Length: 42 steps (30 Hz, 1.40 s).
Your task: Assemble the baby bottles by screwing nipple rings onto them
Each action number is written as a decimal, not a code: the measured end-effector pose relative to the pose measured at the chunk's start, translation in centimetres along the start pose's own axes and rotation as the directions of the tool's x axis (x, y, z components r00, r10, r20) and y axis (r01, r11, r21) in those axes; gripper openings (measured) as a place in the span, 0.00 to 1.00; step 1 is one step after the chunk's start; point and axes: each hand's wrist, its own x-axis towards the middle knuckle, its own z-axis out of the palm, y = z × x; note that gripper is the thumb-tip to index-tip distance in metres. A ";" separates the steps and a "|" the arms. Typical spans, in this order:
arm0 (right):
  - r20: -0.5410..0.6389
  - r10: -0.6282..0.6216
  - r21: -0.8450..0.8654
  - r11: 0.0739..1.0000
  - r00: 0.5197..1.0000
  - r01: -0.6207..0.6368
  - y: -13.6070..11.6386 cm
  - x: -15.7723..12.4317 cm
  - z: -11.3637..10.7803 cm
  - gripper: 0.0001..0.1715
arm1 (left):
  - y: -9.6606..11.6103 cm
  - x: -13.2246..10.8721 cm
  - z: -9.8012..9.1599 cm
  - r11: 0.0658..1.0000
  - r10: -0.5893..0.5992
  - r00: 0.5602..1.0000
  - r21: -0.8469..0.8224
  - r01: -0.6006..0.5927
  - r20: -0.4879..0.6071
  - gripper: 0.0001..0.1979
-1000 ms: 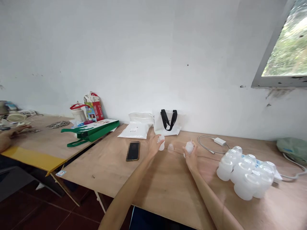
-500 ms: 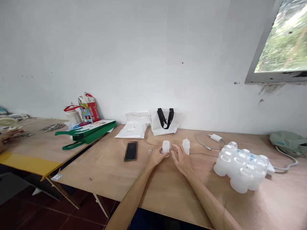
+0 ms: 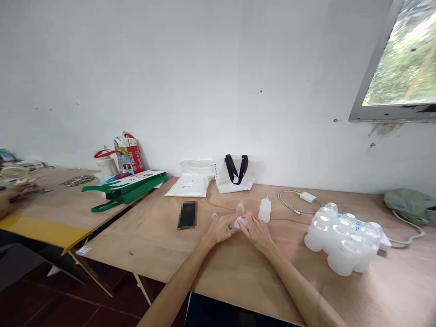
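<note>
Clamped between the left hand (image 3: 220,228) and the right hand (image 3: 256,231), a small white plastic bottle (image 3: 238,223) is held on its side low over the plywood worktop (image 3: 143,240), seemingly braced for steadiness, while a second upright bottle (image 3: 265,210) is kept just beyond.

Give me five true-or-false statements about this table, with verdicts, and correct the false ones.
1. The left hand and right hand hold a white bottle on its side between them. True.
2. The phone lies to the right of the hands. False: it lies to their left.
3. An upright bottle stands just beyond the right hand. True.
4. A co-worker's hand touches the upright bottle. False: it is far off to the left, at the other table.
5. The white bag has green handles. False: its handles are black.
</note>
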 end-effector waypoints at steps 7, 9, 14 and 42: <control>0.075 -0.296 0.023 0.955 0.952 0.295 -0.3 -0.1 -1.0 0.19 | -2.6 -0.8 -1.0 0.992 0.033 0.996 0.117 -0.043 0.084 0.25; 0.063 -0.319 0.058 0.947 0.946 0.316 -0.3 -0.2 -1.3 0.21 | -2.7 -1.0 -0.8 0.989 0.024 0.998 0.145 -0.032 0.062 0.26; 0.041 -0.054 0.085 0.995 0.998 0.050 -0.4 -0.2 -1.0 0.25 | -2.3 -1.1 -0.7 0.973 0.038 0.998 0.228 -0.047 0.047 0.23; 0.073 -0.138 0.105 0.986 0.988 0.130 0.2 1.1 4.0 0.08 | -3.5 -0.4 -0.5 0.938 -0.347 0.808 -0.198 0.286 -0.476 0.28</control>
